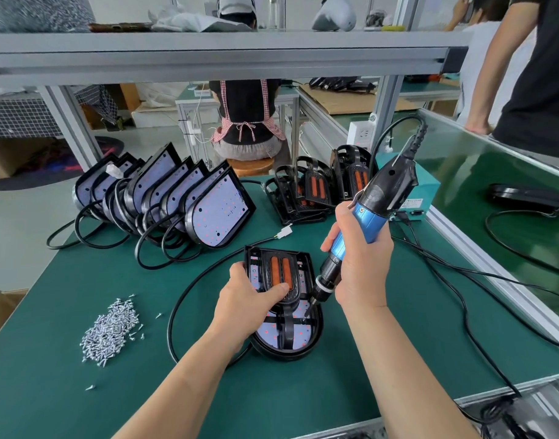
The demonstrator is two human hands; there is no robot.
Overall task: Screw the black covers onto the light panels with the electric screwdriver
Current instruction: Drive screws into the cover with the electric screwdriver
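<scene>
Green mat [81, 400]: covers the bench top; all clock directions below are read from the light panel in work.
Loose screw [90, 387]: lies alone on the mat at 8 o'clock, nearest the bench edge.
Screw pile [110, 331]: silver heap at 9 o'clock, well apart from the panel, with a few strays beside it.
Light panel [298, 339]: lies flat at bench centre, rounded end towards 6 o'clock, LED board facing up.
Black cover [265, 264]: seated on top of the light panel, with two orange strips in its raised middle.
Left hand [246, 299]: grips the black cover from 9 o'clock, fingers curled over its edge, thumb pressed across the lower end of the orange strips.
Right hand [360, 264]: wrapped round the blue barrel of the electric screwdriver, at 3 o'clock.
Electric screwdriver [371, 210]: tilted, top leaning towards 1 o'clock; bit tip down on the lower right part of the cover.
Black cable [176, 308]: loops over the mat from 7 o'clock and runs up to a white connector [286, 231] at 12 o'clock.
Panel row [208, 213]: uncovered panels standing on edge, leaning one on another, at 11 o'clock; cables coiled beneath.
Spare covers [316, 188]: stacked on edge at 1 o'clock.
Teal box [425, 188]: at 2 o'clock, behind the screwdriver.
Seated person [246, 122]: beyond the bench at 12 o'clock, back turned, checked apron tied behind.
</scene>
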